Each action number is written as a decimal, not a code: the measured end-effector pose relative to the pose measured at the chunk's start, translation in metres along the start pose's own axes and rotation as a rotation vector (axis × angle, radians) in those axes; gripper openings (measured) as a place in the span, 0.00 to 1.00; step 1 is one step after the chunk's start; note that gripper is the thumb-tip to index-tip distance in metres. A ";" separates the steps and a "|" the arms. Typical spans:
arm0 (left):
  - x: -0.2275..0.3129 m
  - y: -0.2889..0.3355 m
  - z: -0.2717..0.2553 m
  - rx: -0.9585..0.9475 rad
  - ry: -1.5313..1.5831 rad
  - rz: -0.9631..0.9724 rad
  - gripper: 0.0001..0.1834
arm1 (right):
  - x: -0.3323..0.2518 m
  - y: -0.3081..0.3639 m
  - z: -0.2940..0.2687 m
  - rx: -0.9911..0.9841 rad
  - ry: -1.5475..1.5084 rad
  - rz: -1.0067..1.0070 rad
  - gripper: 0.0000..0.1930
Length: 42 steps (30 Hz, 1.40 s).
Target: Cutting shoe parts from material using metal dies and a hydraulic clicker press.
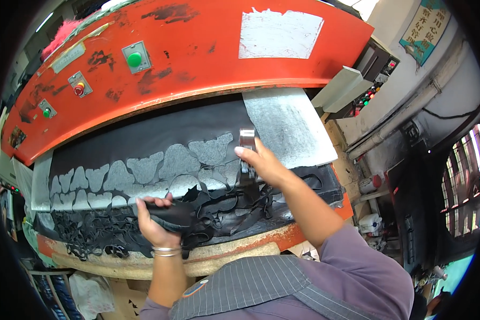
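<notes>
My right hand point(264, 162) grips a shiny metal cutting die point(247, 140) by its side, at the right edge of a black sheet point(149, 130). The die stands over the sheet, close to the last cut-out shapes; whether it touches the sheet I cannot tell. Rows of shaped holes in the sheet show the pale cutting board point(293, 125) beneath. Nearer to me, my left hand point(153, 226) is closed around black cut pieces point(173, 216), apparently a small stack. The hand is above tangled black offcuts point(106, 229) hanging along the sheet's front edge.
Behind the board stretches the orange beam point(208, 48) of a press, with a green button point(135, 60) and a red knob point(79, 89). A control box point(376, 64) is at its right end. A worn, padded pale edge point(224, 256) runs along the front.
</notes>
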<state>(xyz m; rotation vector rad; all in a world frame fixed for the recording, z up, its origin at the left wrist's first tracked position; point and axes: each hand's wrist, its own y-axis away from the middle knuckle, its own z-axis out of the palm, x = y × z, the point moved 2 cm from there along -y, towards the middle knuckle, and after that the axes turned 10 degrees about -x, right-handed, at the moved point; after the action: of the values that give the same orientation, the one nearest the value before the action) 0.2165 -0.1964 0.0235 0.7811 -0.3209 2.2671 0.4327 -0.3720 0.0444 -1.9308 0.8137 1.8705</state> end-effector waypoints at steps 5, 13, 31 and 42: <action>-0.012 -0.031 0.021 -0.147 -0.704 -0.221 0.07 | -0.007 -0.047 -0.025 0.075 0.750 0.399 0.43; -0.104 -0.072 0.041 -0.796 -1.410 -0.227 0.22 | 0.005 -0.063 -0.014 0.135 1.080 0.563 0.48; -0.137 -0.112 0.043 -1.065 -1.615 -0.169 0.22 | 0.034 -0.027 -0.073 0.185 1.010 -0.237 0.32; -0.136 -0.106 0.030 -0.994 -1.542 -0.142 0.24 | 0.003 -0.115 -0.057 -0.269 1.418 -0.168 0.09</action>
<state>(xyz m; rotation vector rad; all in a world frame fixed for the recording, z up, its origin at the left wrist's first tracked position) 0.3809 -0.2070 -0.0367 1.6420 -1.7631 0.6713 0.5472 -0.3165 0.0288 -3.2610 0.6298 0.2475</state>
